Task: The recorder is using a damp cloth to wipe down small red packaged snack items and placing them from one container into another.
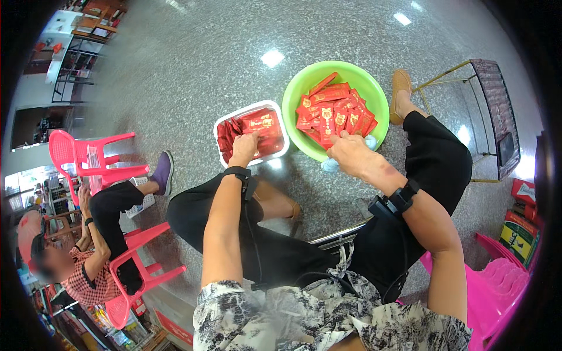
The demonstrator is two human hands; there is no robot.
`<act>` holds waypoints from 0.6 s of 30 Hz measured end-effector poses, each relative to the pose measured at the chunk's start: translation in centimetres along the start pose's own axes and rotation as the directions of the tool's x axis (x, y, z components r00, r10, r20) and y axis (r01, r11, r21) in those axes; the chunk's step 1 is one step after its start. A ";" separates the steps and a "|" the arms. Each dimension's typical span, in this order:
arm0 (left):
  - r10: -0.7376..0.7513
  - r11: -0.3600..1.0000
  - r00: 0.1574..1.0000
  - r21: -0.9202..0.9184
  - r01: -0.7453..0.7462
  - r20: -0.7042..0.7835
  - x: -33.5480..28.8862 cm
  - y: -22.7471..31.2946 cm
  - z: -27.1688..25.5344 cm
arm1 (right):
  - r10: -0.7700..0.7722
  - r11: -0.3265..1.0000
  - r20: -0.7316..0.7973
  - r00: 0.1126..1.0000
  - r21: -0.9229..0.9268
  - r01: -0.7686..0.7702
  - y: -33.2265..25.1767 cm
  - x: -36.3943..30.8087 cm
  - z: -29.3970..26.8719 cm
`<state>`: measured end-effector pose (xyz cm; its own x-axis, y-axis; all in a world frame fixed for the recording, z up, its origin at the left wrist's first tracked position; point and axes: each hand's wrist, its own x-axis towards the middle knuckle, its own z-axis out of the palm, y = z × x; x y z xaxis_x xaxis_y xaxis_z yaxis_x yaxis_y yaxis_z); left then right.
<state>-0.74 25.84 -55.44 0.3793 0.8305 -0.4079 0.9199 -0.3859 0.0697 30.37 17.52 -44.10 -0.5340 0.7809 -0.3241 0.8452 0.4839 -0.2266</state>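
Nearest in my remote view: left hand over the near edge of a white-rimmed rectangular tray, fingers bent down among its contents; how far they are parted, or whether they grip anything, I cannot tell. Right hand over the near edge of a round lime-green basin, fingers partly curled, tips at a flat red packet with gold markings; contact looks likely, a firm hold I cannot confirm. A soft-looking pale blue thing shows at the basin's near rim, beside the right hand; kind unclear. Progress, my reading: handling under way, unfinished. Packets lie in both containers; I cannot judge which way they pass, nor how many remain. Tray: glossy red packets, bunched on edge toward its left edge, lying flatter toward its far right corner. Basin: a loose heap at mixed angles, one packet slanting near the far edge, green wall bare around much of the heap. The two containers sit just beside each other, seemingly on the grey speckled floor. Farther right, a dark woven-topped stool with gold-coloured metal legs; farther left, a seated person in a checked shirt and pink plastic chairs.
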 end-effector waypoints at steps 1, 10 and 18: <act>-0.099 0.981 0.993 -0.173 0.088 -0.059 -0.2 0.3 -0.7 | 0.000 1.000 -0.003 1.000 -0.003 0.000 0.0 -0.1 -0.4; -0.402 0.385 0.875 -0.917 -0.108 -0.272 -1.0 -1.3 -4.4 | -0.049 0.997 -0.262 0.964 0.046 0.063 -0.9 1.1 -3.8; -0.131 -0.472 0.988 -0.882 0.007 0.079 -5.5 5.8 -12.0 | 0.039 0.870 -0.561 0.827 0.426 0.248 -2.3 1.0 -7.0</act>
<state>3.76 23.88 -41.88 0.2462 0.8398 -0.4838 -0.3437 0.5424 0.7666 28.04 19.94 -37.50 -0.3975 0.8860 0.2387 0.5944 0.4469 -0.6686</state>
